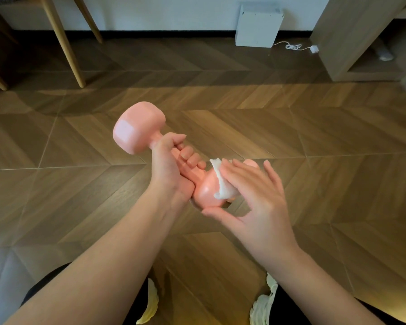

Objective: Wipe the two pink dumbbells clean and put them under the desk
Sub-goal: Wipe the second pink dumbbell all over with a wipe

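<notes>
Pink dumbbell: held in the air above the floor, tilted, far head up-left, near head low at centre. No brand, weight mark or writing legible; only a pale square glare patch on the upper head. Surface smooth, matte-glossy, rounded heads with flat end faces. A second pink rounded form shows just behind the right fingers; cannot tell what it is.

Left hand: clenched around the dumbbell's handle, fingers curled over it.

Right hand: fingers spread flat, pressing a white wipe against the lower head; thumb beneath the head. Wipe crumpled, soft, thin.

Floor: wood-look chevron planks, brown, slight sheen; broad open area ahead and to both sides of the hands.

Edges: slanted light wooden legs at upper left; white box against the wall, a white cord trailing right; wooden shelf unit at upper right. Pale shoes and dark trousers at bottom edge.
</notes>
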Demonstrator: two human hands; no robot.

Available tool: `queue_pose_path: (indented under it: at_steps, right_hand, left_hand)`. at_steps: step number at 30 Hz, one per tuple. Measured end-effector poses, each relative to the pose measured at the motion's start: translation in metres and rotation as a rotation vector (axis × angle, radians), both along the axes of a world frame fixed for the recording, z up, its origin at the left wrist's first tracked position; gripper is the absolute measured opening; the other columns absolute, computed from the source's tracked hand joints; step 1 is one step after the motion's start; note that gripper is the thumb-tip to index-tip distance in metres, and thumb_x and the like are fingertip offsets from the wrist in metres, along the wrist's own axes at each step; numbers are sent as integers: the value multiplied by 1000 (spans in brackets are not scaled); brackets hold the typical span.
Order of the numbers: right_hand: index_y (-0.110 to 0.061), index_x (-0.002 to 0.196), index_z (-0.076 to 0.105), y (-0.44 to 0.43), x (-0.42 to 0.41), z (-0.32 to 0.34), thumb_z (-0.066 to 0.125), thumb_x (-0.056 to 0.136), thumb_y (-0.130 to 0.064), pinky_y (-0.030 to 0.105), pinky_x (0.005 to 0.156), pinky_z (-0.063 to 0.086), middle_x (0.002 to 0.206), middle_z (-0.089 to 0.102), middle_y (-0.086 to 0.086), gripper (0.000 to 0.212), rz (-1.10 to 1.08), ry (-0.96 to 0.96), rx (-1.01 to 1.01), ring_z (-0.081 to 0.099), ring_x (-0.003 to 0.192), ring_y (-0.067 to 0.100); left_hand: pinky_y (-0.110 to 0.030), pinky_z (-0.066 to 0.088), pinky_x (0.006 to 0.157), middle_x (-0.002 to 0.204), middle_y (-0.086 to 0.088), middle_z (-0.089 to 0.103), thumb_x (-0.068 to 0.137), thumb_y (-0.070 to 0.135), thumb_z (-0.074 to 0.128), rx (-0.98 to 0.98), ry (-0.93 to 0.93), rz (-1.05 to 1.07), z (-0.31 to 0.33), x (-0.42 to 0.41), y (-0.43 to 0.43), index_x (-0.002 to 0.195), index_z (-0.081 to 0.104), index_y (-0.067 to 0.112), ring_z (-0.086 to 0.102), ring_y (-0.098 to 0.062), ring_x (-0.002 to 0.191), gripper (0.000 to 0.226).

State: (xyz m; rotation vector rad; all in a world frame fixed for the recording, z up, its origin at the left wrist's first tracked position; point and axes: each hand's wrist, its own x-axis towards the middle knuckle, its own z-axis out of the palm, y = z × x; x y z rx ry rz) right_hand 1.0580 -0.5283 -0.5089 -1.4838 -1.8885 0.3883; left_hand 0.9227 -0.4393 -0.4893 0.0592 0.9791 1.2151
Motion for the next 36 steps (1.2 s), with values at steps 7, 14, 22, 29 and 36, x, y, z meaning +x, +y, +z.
queue_pose_path:
  at_steps: [7, 14, 22, 29, 36]
  right_hand:
    - [-38, 144, 42, 9, 4, 0, 62, 68, -74, 47, 121, 17, 138, 37, -35, 86, 32, 45, -227, 9, 133, -26]
    - [-19, 141, 51, 1, -2, -1, 70, 78, -55, 53, 115, 29, 146, 51, -8, 75, 22, 83, -39, 39, 140, 3]
    - [-13, 141, 50, 0, -2, 1, 78, 79, -44, 50, 113, 36, 144, 54, -2, 74, 32, 145, 0, 42, 139, 7]
    - [-18, 152, 31, -3, -6, 1, 62, 90, -47, 44, 109, 42, 153, 42, -3, 75, 7, 259, -121, 40, 137, 3]
    - [4, 139, 47, 1, -5, 1, 76, 85, -26, 49, 108, 43, 147, 49, 12, 68, 84, 194, 88, 41, 141, 23]
  left_hand:
    - [-21, 29, 42, 44, 5, 20, 88, 14, 43, 49, 13, -26, 6, -2, 0, 59, 28, 20, 20, -13, 37, 34]
    - [-23, 28, 44, 46, 6, 20, 87, 15, 44, 32, -80, -5, 6, -3, 0, 58, 28, 21, 20, -13, 39, 33]
    - [-22, 28, 43, 44, 6, 22, 85, 14, 42, 55, -151, 50, 6, -3, -1, 58, 30, 20, 21, -12, 38, 30]
    - [-22, 29, 44, 45, 6, 23, 86, 15, 43, 34, -221, 159, 12, -2, 0, 54, 31, 19, 22, -13, 39, 34]
    - [-22, 28, 43, 44, 7, 23, 85, 14, 41, 16, -261, 142, 10, -3, -2, 52, 31, 19, 22, -12, 37, 35]
